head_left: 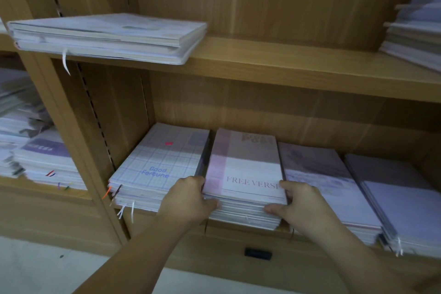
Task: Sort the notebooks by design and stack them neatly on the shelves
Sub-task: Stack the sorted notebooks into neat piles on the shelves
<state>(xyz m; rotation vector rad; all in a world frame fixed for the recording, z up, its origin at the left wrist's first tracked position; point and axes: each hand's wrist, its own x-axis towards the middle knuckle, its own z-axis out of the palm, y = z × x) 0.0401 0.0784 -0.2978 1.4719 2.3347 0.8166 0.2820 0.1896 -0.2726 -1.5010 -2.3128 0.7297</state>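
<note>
As two bare forearms reach in from the bottom of the frame, a person's left hand (191, 196) and right hand (303, 203) grip opposite sides of a stack of pink-and-white "FREE VERSE" notebooks (248, 174). The fingers are curled round the stack's long edges and the thumbs are laid against its front, a hold that looks meant to square the covers and seat the pile straight. The stack lies flat on the lower shelf (238, 234), its front overhanging the shelf lip a little, with a small black fitting (258, 253) on the wooden base beneath. Just beside it to the left sits a blue-checked "Good Fortune" stack (162, 167), ribbon markers trailing from its front corner. To the right lie a lavender stack (317, 174) and then a plainer grey-lilac stack (393, 198), one design to a pile, side by side with only narrow gaps, which suggests the sorting on this level is well along. In the neighbouring bay to the left, looser mixed piles (43, 157) appear less orderly. Farther up, the upper shelf (286, 62) carries a short white stack (107, 36) at its left end and a taller blurred pile (415, 31) at the right edge, with bare board between them.
</note>
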